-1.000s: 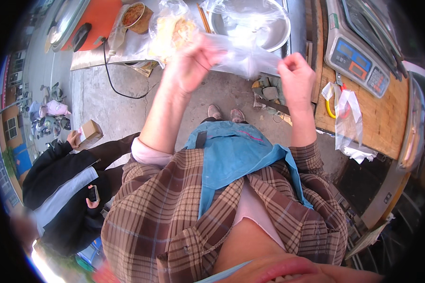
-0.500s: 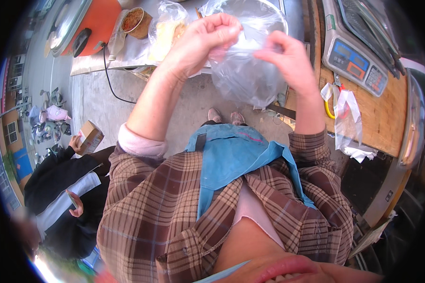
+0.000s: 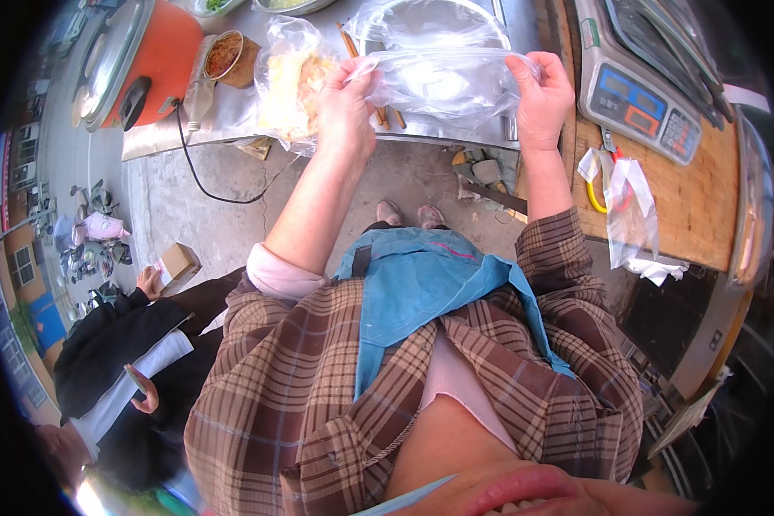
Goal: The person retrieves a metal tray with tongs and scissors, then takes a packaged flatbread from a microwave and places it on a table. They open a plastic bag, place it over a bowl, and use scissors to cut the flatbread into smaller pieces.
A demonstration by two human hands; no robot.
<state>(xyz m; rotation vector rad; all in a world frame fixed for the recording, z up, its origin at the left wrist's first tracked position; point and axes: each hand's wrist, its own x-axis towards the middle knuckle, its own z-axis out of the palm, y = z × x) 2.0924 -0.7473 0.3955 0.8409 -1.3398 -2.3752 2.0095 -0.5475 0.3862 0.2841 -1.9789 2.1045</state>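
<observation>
Roadside food stall: orange cooker point(image 3: 159, 64), scale point(image 3: 638, 101), scooters point(image 3: 90, 256)

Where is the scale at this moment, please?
In the head view, the scale is at the upper right, on the wooden table, right of the right hand.

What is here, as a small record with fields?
Left grip: pinching left end of clear, thin plastic bag
Right grip: pinching its right end
Behind bag: round silver metal bowl
Left: round orange pot; round brown paper tub of food
Right: grey rectangular weighing scale on brown wooden tabletop
Bystander: person in black jacket, touching brown cardboard box
</observation>
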